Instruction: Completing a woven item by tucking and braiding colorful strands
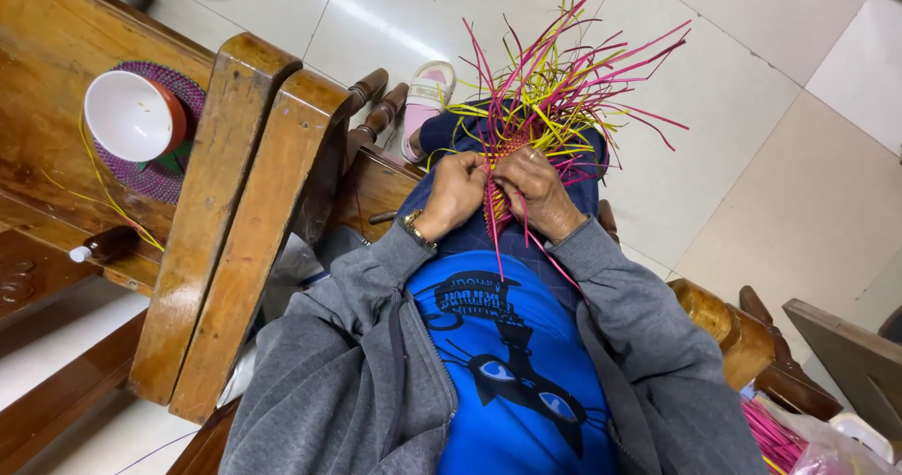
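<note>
A half-woven piece of pink and yellow strips [554, 99] rests on my lap, its loose ends fanning out over the floor. My left hand [455, 191], with a wristwatch on the wrist, pinches the strips at the woven part's left edge. My right hand [540, 189] grips the same woven part [498, 207] from the right, fingers curled over it. A few pink strips hang down toward my blue shirt. Both hands touch each other at the weave.
A wooden chair arm [235, 221] runs along my left. On the wooden table [47, 80] stands a white bowl [132, 115] on a purple woven mat [178, 170]. A pink sandal [426, 99] lies on the tiled floor. More pink strips in a bag [789, 437] sit at lower right.
</note>
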